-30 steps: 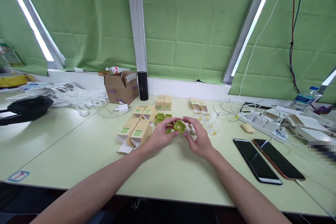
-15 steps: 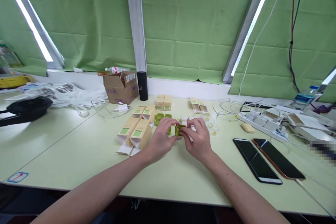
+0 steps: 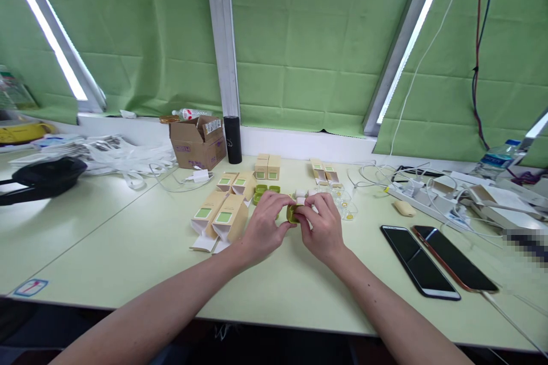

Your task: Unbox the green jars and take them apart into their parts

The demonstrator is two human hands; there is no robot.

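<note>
Between my two hands, above the table, is a small olive-green plastic case. The fingers and thumb of my left hand pinch its left side. My right hand grips it from the right, fingertips pressed at its opening; what they touch inside is hidden. More green cases lie just behind my left hand, partly covered by it. Clear plastic pieces with yellow spots and small white pieces sit behind my right hand. Left of my left hand stand several beige cartons with green labels, flaps open at the front.
Two phones lie at the right, near a beige mouse and a power strip with tangled cables. At the back stand a cardboard box, a black tumbler and more beige cartons. A black pouch lies far left.
The green case has turned slightly between my fingers, so less of its inside shows. Both hands stay in nearly the same place.
</note>
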